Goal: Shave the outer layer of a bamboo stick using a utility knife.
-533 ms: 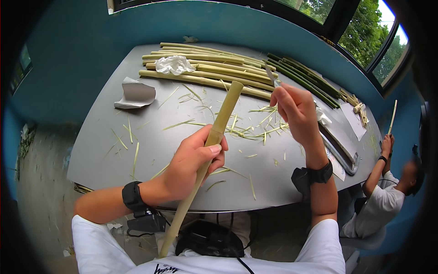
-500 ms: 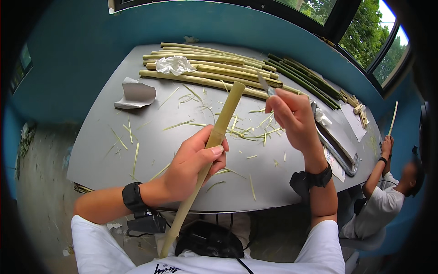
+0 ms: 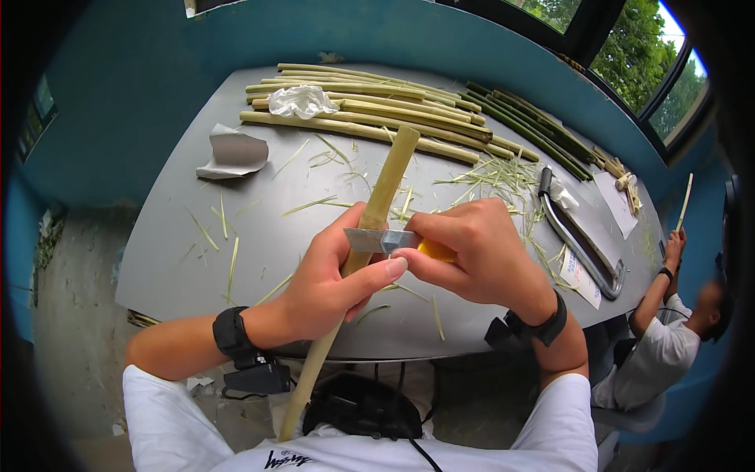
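A pale, peeled-looking bamboo pole (image 3: pixel 389 177) slants from my lap up over the table's near edge. My left hand (image 3: pixel 326 271) is wrapped round it just below a joint, thumb stretched toward the blade. In my right hand (image 3: pixel 480 252) is a utility knife (image 3: pixel 389 240) with a yellow handle, mostly hidden by the fingers. Its blade lies across the pole close to the joint, in front of the left hand's fingers. The left thumb tip is beside the knife's metal collar; whether they touch I cannot tell.
Stripped bamboo poles (image 3: pixel 354 122) lie along the far side of the grey table (image 3: pixel 189 259), green poles (image 3: pixel 535 134) to their right. Shavings (image 3: pixel 503 185) are scattered about. A hacksaw (image 3: pixel 578 244), crumpled tissue (image 3: pixel 301 101) and curled paper (image 3: pixel 234 153) lie there. A person (image 3: pixel 661 338) sits at right.
My right hand has come down and left, bringing the knife blade from above the table onto the pole. The left hand still grips the pole, which has shifted slightly.
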Demonstrator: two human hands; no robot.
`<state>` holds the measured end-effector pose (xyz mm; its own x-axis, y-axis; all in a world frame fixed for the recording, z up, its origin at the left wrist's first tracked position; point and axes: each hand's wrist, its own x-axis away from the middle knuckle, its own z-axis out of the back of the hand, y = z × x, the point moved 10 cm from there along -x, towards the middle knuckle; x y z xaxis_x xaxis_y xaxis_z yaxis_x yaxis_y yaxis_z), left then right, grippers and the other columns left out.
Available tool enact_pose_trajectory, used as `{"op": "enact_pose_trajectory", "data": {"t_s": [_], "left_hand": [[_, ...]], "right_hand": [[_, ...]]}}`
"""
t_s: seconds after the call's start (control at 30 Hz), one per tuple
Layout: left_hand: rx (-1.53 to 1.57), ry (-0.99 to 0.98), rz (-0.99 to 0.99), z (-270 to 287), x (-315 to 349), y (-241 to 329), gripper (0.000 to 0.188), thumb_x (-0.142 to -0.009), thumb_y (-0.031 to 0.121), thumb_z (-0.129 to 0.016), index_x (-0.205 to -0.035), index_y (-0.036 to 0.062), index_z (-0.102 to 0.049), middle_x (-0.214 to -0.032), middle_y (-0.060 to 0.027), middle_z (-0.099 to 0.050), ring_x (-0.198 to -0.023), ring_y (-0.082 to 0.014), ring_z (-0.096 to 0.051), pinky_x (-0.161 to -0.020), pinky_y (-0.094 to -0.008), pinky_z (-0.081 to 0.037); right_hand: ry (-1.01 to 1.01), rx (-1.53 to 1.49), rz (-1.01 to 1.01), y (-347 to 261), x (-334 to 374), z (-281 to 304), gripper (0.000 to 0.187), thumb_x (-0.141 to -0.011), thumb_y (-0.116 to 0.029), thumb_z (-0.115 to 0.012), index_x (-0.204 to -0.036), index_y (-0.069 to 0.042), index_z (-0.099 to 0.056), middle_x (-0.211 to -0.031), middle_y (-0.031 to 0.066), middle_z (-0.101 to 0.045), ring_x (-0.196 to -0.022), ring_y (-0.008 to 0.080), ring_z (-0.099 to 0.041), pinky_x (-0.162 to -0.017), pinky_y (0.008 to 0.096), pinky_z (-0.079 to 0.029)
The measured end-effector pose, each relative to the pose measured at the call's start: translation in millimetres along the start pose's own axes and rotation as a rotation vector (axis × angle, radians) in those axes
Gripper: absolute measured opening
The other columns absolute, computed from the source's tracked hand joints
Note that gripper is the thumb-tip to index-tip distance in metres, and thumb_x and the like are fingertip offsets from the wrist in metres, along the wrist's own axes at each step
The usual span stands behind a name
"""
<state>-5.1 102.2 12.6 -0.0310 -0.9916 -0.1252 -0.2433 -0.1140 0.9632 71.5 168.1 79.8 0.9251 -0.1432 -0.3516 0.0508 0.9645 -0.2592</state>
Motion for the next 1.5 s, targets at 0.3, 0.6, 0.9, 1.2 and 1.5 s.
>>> {"op": "enact_pose_trajectory", "data": {"t_s": [0.3,0.6,0.9,1.2,1.5], "left_hand": [[-0.126,0.085,-0.008,-1.2,2.2,7.7,0.029,-0.102,0.022,-0.066,-0.120,0.0040,-0.053,-0.084,0.0025,-0.056,-0.070,-0.0015,-0.048,-0.061,-0.0209,-0.039],[-0.257,0.203,-0.012,6.5,5.8,9.6,0.028,-0.102,0.027,-0.067,-0.111,0.0047,-0.053,-0.085,0.0018,-0.054,-0.073,-0.0041,-0.048,-0.063,-0.0237,-0.041],[-0.250,0.185,0.004,6.1,5.6,9.9,0.037,-0.102,0.031,-0.068,-0.119,0.0024,-0.053,-0.085,0.0011,-0.059,-0.073,-0.0041,-0.052,-0.064,-0.0238,-0.042],[-0.333,0.234,-0.197,9.9,3.9,9.3,0.038,-0.102,0.032,-0.067,-0.117,-0.0008,-0.054,-0.076,-0.0042,-0.063,-0.068,-0.0091,-0.056,-0.063,-0.0275,-0.045],[-0.532,0.293,-0.114,14.0,1.1,19.4,0.033,-0.099,0.031,-0.071,-0.100,0.0015,-0.056,-0.071,-0.0051,-0.061,-0.063,-0.0129,-0.055,-0.061,-0.0309,-0.045]], "right_hand": [[0.037,0.067,-0.018,-2.6,3.5,4.1,0.033,-0.091,-0.037,-0.071,-0.074,-0.011,-0.060,-0.058,0.0032,-0.062,-0.049,0.0263,-0.060,-0.047,0.0378,-0.043],[0.043,-0.023,-0.054,1.7,1.4,5.4,0.029,-0.090,-0.035,-0.071,-0.076,-0.010,-0.064,-0.056,0.0053,-0.061,-0.050,0.0276,-0.060,-0.048,0.0377,-0.044],[-0.011,-0.078,-0.055,3.6,1.1,-2.4,0.027,-0.088,-0.035,-0.071,-0.078,-0.011,-0.066,-0.056,0.0069,-0.060,-0.051,0.0291,-0.061,-0.049,0.0392,-0.044],[0.013,0.017,-0.063,-3.0,2.4,1.2,0.034,-0.091,-0.039,-0.070,-0.075,-0.011,-0.060,-0.056,0.0055,-0.060,-0.048,0.0277,-0.059,-0.048,0.0389,-0.043],[0.104,0.066,-0.110,8.0,3.7,4.6,0.037,-0.093,-0.039,-0.070,-0.075,-0.009,-0.059,-0.055,0.0058,-0.059,-0.047,0.0280,-0.059,-0.047,0.0396,-0.043]]}}
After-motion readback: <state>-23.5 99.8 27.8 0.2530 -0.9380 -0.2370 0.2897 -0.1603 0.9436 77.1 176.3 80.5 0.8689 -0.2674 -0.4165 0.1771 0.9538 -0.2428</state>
